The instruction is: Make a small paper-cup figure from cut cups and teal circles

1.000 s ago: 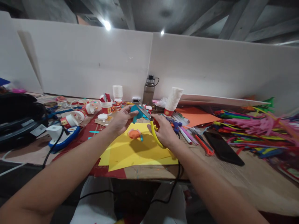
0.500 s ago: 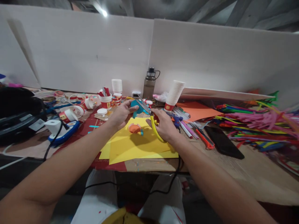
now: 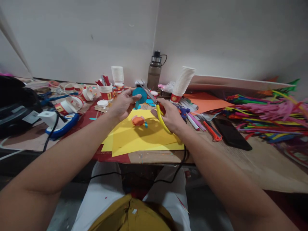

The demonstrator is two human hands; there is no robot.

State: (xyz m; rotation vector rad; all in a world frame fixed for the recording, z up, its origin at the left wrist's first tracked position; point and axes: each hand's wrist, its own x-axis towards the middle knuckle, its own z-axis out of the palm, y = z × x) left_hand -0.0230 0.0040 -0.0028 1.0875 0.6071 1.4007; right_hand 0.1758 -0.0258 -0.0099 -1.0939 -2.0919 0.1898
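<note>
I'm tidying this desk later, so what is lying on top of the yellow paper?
A small orange piece lies on the yellow paper. The right hand with scissors covers the right edge, so anything beneath is hidden.

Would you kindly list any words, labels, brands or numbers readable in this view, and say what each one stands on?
No text here can be read.
Red-banded paper cups: a yellow emblem on the band, too small to read.
Leaning cup stack: the same emblem at its base, blurred.
White label on the black case: print too small to read.
Water bottle, scissors, teal paper: no marking visible.
</note>
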